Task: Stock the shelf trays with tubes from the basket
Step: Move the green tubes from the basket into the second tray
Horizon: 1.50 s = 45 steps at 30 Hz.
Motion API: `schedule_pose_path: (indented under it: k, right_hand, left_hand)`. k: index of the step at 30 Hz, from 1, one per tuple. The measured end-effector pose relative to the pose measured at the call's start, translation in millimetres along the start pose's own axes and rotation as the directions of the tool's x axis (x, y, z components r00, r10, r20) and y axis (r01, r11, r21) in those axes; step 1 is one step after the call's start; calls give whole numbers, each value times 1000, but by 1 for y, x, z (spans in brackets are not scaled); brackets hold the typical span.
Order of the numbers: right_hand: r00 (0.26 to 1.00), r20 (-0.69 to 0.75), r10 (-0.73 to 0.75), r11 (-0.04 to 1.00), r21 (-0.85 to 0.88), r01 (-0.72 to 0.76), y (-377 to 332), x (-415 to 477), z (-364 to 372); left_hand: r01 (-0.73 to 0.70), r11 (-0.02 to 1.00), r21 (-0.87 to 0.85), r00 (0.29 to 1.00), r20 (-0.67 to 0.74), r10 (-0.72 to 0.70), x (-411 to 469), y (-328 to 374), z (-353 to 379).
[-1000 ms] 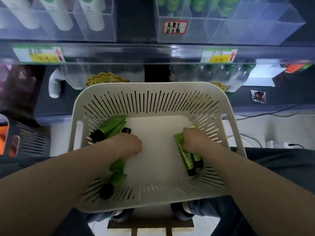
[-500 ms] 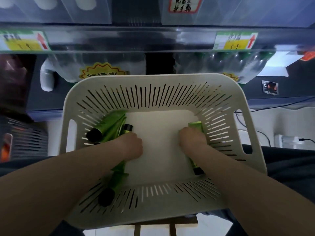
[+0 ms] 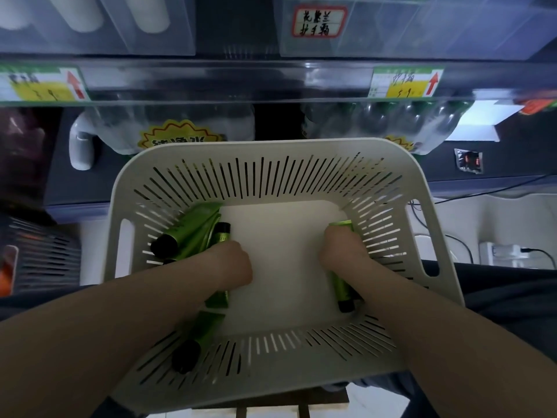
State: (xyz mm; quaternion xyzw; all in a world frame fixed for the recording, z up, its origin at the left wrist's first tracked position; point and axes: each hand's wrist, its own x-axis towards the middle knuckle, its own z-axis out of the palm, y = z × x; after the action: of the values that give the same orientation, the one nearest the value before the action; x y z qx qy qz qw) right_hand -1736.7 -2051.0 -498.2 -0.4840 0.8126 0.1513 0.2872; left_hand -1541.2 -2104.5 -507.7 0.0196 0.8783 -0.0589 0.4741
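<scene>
In the basket [image 3: 271,149] at the centre, the left hand [image 3: 232,267] and the right hand [image 3: 340,251] each grip green tubes [image 3: 193,230], so I judge several are not yet in the shelf trays [image 3: 422,25] at the top.

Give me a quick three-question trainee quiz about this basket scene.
1. True or false: the right hand is empty.
2. The tubes have caps of which colour? A black, B white, C red.
3. Fill in: the left hand is inside the ____.
Key: 1 false, it grips a tube; 2 A; 3 basket.
</scene>
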Motion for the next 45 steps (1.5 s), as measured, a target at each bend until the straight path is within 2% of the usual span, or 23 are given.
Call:
schedule_pose_path:
  k: [3, 6, 12, 16, 18, 20, 22, 26, 31, 35, 40, 45]
  right_hand:
    - [1000, 8, 28, 986, 162, -29, 2, 2, -2]
    - [999, 17, 44, 957, 286, -47, 5, 3, -6]
    - [999, -14, 34, 905, 424, -25, 8, -4, -25]
    - [998, -57, 1, 838, 545, 31, 10, -15, -39]
    - [997, -77, -12, 796, 603, 56, 10, -22, -45]
    - [996, -84, -33, 733, 676, 81, 11, -29, -50]
    - [994, -95, -47, 678, 728, 102, 11, -38, -56]
    - [988, -124, -91, 536, 830, 153, 9, -54, -70]
    - [976, -175, -132, 442, 871, 216, 15, -72, -92]
    - [955, -254, -154, 391, 872, 295, 28, -90, -116]
    - [920, -360, -155, 337, 856, 392, 49, -110, -149]
    - [898, -413, -152, 245, 865, 439, 68, -124, -183]
  left_hand:
    - [-22, 999, 27, 998, -58, 23, -3, -2, -5]
    - [-13, 1000, -17, 991, -130, 10, -8, -5, -9]
    - [38, 978, -203, 929, -354, -109, -26, -10, -20]
    - [75, 923, -378, 877, -415, -242, -38, -11, -25]
    - [75, 839, -538, 853, -401, -334, -44, -12, -27]
    - [44, 686, -727, 807, -379, -454, -52, -12, -29]
    - [19, 538, -843, 741, -349, -574, -60, -11, -33]
    - [-44, 321, -946, 609, -280, -742, -75, -12, -47]
    - [-148, 198, -969, 528, -247, -813, -104, -16, -72]
    - [-229, 199, -953, 453, -285, -845, -131, -17, -101]
    - [-180, 272, -945, 387, -322, -864, -153, -19, -144]
    - [-204, 344, -917, 336, -396, -855, -170, -24, -186]
